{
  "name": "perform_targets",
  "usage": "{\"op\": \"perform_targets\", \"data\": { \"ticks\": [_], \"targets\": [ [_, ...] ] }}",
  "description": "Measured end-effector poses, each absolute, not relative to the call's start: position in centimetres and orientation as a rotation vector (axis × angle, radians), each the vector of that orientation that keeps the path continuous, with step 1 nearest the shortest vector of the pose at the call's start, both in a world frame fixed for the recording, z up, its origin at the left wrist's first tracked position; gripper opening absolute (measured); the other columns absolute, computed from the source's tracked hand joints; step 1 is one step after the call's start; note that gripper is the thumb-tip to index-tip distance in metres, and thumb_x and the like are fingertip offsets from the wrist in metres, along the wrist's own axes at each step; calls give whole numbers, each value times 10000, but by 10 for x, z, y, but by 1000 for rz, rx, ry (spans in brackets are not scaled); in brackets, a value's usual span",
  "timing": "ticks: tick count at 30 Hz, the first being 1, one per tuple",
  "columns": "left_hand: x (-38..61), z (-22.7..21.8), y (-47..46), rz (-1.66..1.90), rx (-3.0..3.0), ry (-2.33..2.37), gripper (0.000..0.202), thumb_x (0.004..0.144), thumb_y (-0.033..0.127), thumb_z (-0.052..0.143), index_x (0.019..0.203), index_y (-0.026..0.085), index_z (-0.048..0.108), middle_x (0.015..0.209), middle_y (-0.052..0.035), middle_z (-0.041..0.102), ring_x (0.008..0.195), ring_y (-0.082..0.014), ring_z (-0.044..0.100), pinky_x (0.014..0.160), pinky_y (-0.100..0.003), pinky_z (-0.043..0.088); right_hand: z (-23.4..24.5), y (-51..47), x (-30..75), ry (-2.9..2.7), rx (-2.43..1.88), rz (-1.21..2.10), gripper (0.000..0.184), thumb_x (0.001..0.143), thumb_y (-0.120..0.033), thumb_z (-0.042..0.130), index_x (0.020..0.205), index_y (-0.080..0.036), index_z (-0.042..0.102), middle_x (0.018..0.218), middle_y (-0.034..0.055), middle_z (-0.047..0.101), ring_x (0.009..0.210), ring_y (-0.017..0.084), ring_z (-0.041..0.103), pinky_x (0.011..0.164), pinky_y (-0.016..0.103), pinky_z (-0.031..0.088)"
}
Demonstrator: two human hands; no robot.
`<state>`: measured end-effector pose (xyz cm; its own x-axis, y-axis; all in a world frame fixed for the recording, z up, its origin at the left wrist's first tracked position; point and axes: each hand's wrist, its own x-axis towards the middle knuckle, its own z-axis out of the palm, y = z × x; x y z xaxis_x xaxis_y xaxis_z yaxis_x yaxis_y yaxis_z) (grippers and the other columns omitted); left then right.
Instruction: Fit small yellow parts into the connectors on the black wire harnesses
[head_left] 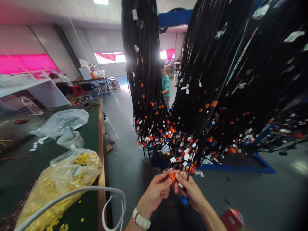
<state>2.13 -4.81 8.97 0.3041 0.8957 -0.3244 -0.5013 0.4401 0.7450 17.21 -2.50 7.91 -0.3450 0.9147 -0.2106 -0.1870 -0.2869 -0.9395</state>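
The left hand (157, 189) pinches a small orange plastic connector (172, 177); the right hand (191, 190) grips thin black cables (188, 172) beside it; handling looks midway, unfinished.

An orange connector (172, 177) is held by both hands (156, 190) at lower centre, below hanging black cables (209, 64); at lower left, bagged yellow pieces (51, 181) are carried by the counter (92, 128).

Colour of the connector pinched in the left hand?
The connector is orange; the head view shows it best.
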Motion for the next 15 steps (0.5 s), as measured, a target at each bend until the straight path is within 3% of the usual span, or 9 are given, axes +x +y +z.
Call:
{"op": "perform_targets", "data": {
  "ticks": [8,15],
  "targets": [
    [21,85,-44,1044,731,784,544,739,382,772,1195,101,678,506,98,261,458,-33,119,452,-224,101,81,-25,172,-1131,-1022,1796,515,810,-582,607,1030,-117,633,445,-36,535,357,42,254,391,223,104],
    [21,83,-46,1070,796,828,528,761,404,748,1198,116,682,532,69,335,481,-40,134,457,-225,102,82,-23,170,-1110,-994,1848,551,781,-613,616,1033,-123,621,419,-55,507,354,40,234,386,217,95]
  ]
}}
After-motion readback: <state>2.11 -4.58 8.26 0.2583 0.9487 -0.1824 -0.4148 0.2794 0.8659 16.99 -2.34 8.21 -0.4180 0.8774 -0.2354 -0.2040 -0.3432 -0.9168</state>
